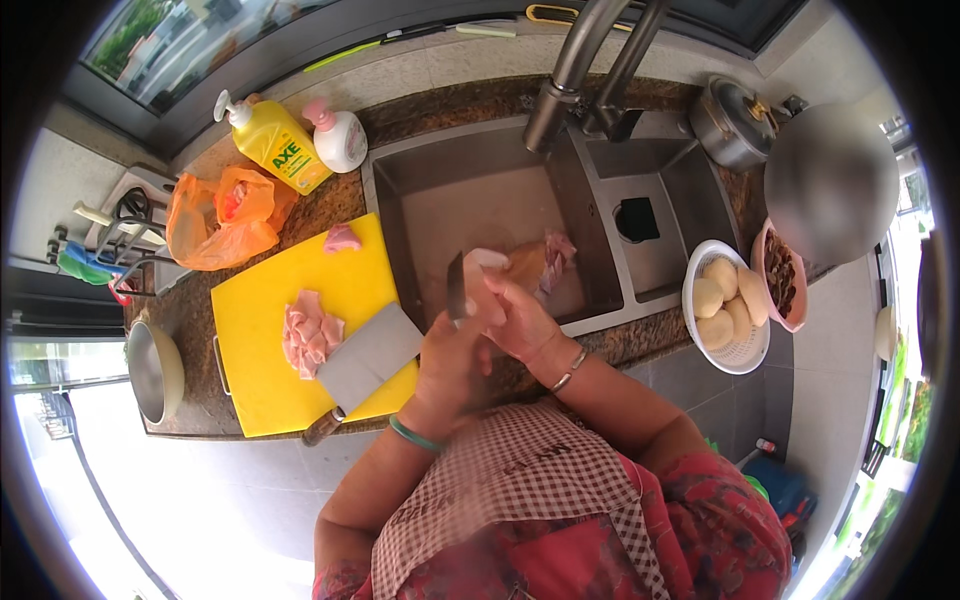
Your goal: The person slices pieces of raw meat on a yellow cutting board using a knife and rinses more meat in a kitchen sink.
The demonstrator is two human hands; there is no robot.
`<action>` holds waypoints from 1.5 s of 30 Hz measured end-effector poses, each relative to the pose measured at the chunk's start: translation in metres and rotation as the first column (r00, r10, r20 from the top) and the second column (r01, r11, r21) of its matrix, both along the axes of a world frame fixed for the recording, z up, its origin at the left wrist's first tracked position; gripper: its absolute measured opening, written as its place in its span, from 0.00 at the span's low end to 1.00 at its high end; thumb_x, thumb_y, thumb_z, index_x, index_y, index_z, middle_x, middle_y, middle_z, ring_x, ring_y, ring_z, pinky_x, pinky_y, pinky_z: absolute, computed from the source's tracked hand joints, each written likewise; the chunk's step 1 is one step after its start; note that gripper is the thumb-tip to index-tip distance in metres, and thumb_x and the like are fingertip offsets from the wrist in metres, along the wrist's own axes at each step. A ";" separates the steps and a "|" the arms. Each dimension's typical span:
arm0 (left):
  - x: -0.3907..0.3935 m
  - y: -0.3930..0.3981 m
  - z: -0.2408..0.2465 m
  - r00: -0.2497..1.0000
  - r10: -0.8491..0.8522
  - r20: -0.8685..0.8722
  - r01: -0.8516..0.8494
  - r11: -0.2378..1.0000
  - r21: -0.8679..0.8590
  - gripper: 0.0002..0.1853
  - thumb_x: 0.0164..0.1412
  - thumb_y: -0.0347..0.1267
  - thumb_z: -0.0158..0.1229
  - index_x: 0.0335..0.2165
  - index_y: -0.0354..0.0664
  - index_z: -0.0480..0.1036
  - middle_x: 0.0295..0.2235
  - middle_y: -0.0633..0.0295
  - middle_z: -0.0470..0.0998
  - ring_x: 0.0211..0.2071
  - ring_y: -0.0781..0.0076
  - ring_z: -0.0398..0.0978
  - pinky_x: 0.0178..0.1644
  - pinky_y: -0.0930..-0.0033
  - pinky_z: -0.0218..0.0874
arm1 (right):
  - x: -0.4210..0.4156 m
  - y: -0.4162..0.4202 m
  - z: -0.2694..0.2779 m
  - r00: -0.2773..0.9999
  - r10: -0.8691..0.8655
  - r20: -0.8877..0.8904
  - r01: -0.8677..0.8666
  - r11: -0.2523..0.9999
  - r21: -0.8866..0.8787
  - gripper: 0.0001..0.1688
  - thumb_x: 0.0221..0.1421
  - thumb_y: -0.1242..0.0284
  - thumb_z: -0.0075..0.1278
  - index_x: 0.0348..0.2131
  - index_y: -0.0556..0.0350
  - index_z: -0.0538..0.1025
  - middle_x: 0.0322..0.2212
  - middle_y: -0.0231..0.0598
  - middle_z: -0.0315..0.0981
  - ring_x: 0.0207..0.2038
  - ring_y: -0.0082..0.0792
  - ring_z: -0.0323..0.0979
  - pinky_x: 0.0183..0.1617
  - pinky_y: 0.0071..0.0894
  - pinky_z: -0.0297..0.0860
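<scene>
My left hand [448, 367], a green bangle on its wrist, grips a small knife [456, 286] whose dark blade points up. Close beside it, my right hand [527, 324] has its fingers around a pale pinkish piece of food [481, 289]; its exact kind is unclear. Both hands are over the near edge of the large sink basin [457, 187]. Inside the basin, beyond my right hand, lie a brownish item [528, 262] and a pinkish, crumpled-looking item [559, 255], both partly hidden or indistinct.
Left of the sink, a yellow cutting board [262, 315] bears sliced raw meat [310, 334], a small meat piece [343, 238] and a cleaver [371, 356]. An orange plastic bag [217, 232] and soap bottles [281, 146] stand behind. A white colander [739, 364] holds several peeled potatoes [714, 330].
</scene>
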State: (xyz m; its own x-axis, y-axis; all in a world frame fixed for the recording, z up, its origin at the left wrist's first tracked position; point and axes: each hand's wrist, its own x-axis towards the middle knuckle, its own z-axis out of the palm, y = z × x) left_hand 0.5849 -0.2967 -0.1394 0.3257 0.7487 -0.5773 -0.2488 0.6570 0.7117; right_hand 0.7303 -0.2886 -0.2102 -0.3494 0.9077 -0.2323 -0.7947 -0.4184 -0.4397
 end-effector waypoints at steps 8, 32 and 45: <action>-0.023 -0.006 -0.008 0.974 -0.073 -0.217 0.119 0.971 0.206 0.11 0.72 0.37 0.52 0.37 0.40 0.73 0.31 0.60 0.78 0.20 0.74 0.72 0.19 0.68 0.64 | 0.005 -0.007 0.013 0.966 -0.123 0.228 0.158 0.977 -0.142 0.28 0.61 0.79 0.46 0.61 0.55 0.68 0.43 0.30 0.76 0.42 0.26 0.75 0.48 0.30 0.72; -0.040 0.005 -0.004 0.224 0.180 -0.958 0.859 0.428 0.281 0.07 0.67 0.34 0.51 0.33 0.43 0.70 0.25 0.51 0.77 0.28 0.50 0.80 0.32 0.51 0.73 | 0.018 -0.039 0.056 0.997 -0.025 0.073 0.043 0.966 -0.256 0.44 0.54 0.84 0.38 0.69 0.46 0.59 0.56 0.30 0.69 0.22 0.15 0.54 0.23 0.13 0.54; -0.033 -0.006 -0.007 0.472 0.311 -0.825 0.795 0.255 0.550 0.09 0.67 0.35 0.51 0.32 0.42 0.70 0.25 0.51 0.77 0.27 0.48 0.79 0.31 0.50 0.72 | 0.025 -0.033 0.049 0.980 -0.176 -0.096 0.133 0.928 -0.349 0.40 0.54 0.85 0.36 0.67 0.52 0.60 0.56 0.46 0.70 0.21 0.14 0.53 0.23 0.12 0.59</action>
State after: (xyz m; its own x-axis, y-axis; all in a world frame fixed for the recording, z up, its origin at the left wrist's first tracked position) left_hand 0.5521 -0.3029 -0.1468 0.5284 0.8209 0.2164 0.6765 -0.5612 0.4769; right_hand 0.7558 -0.3218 -0.1612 -0.2570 0.8272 -0.4997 -0.9002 -0.3930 -0.1876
